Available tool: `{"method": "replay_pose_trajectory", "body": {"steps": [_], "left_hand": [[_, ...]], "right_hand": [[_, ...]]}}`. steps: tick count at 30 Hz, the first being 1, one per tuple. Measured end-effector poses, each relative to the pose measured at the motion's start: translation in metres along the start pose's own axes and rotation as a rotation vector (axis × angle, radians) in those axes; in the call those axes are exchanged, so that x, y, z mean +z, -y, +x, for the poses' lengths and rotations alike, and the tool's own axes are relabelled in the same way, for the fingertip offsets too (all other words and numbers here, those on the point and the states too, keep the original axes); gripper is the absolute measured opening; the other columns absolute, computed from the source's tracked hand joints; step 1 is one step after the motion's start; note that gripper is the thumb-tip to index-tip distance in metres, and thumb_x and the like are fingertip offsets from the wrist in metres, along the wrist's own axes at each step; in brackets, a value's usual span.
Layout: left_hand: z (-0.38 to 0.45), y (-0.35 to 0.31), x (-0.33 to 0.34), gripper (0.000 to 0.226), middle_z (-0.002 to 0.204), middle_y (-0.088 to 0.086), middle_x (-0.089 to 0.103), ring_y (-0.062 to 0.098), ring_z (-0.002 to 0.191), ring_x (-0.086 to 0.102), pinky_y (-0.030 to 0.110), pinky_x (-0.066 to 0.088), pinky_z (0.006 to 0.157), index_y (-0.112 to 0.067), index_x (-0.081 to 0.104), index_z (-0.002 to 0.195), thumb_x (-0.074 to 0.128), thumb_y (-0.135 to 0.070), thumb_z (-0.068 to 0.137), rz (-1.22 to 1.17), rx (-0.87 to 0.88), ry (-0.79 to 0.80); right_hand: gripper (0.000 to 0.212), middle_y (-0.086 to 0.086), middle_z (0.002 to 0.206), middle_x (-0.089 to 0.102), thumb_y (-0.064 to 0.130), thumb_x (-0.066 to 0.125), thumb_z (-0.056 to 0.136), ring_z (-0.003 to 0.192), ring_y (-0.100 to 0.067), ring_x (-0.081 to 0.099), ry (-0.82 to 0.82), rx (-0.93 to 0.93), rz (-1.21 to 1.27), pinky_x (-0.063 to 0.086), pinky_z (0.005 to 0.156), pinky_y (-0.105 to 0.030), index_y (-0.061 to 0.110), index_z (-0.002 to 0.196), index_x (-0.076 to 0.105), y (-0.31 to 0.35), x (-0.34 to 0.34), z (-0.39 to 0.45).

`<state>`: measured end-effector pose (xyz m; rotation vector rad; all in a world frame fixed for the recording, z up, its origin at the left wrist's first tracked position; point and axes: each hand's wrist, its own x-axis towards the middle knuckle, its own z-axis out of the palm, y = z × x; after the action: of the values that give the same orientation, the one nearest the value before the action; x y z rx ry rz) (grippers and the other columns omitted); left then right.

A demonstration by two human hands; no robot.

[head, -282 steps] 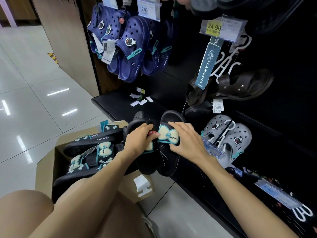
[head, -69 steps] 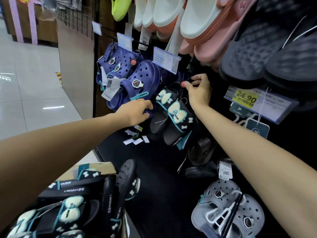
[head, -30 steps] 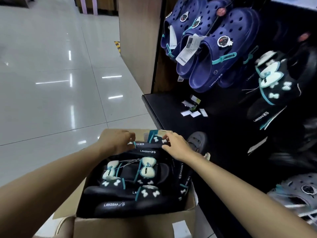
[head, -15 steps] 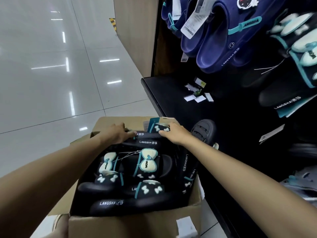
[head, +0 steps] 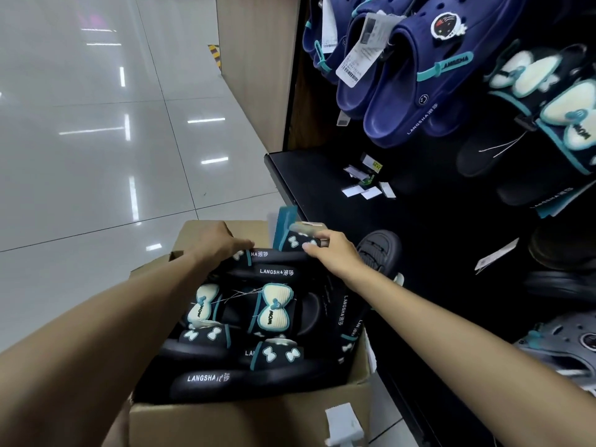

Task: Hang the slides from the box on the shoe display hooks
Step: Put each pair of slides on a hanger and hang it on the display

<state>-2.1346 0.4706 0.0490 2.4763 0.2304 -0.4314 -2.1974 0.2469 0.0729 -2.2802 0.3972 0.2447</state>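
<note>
Cardboard box (head: 245, 417), open-topped, on the pale tiled floor (head: 96, 156) at 6 o'clock of the view, packed with black slides (head: 258, 321) bearing cream bows, teal trim and white LANGSHA lettering.

Far pair of slides (head: 287, 250), at the box's 12 o'clock edge, standing on edge with a teal tag (head: 285, 221) rising from it; both hands are on this pair.

Left hand (head: 219, 241), at 11 o'clock of the box, fingers curled over the pair's left end, gripping it.

Right hand (head: 332, 250), at 1 o'clock of the box, fingers and thumb pinching the pair's right end.

Black display shelf (head: 322, 179), at 3 o'clock of the box, carrying a few loose white labels (head: 364, 190).

Navy clogs (head: 419, 75), hung at 1 o'clock of the view, with white barcode tags.

Hung bow slides (head: 548, 124), same pattern as those in the box, at 2 o'clock, just beside the clogs.

Dark grey slide (head: 379, 250), just right of the right hand, sole outward.

Grey clogs (head: 567, 346), at 4 o'clock, partly cut off.
</note>
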Motion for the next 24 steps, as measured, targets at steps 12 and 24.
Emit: {"method": "replay_pose_trajectory", "body": {"steps": [12, 24], "left_hand": [[-0.051, -0.020, -0.045, 0.053, 0.101, 0.007, 0.057, 0.030, 0.088, 0.059, 0.054, 0.051, 0.085, -0.020, 0.049, 0.093, 0.074, -0.056, 0.063, -0.026, 0.097, -0.200], [-0.128, -0.047, -0.056, 0.035, 0.108, 0.006, 0.049, 0.029, 0.103, 0.051, 0.041, 0.028, 0.089, -0.024, 0.055, 0.101, 0.074, -0.035, 0.073, -0.132, 0.262, -0.482]], "right_hand": [[0.051, -0.001, 0.130, 0.063, 0.034, 0.063, 0.092, 0.125, -0.021, 0.053, -0.089, -0.074, 0.037, 0.040, 0.103, -0.031, 0.018, 0.139, 0.051, 0.037, -0.026, -0.056], [0.072, -0.009, 0.131, 0.050, 0.041, 0.079, 0.077, 0.120, -0.029, 0.050, -0.264, 0.174, 0.433, 0.042, 0.105, -0.045, 0.018, 0.126, 0.032, 0.066, -0.029, -0.114]]}}
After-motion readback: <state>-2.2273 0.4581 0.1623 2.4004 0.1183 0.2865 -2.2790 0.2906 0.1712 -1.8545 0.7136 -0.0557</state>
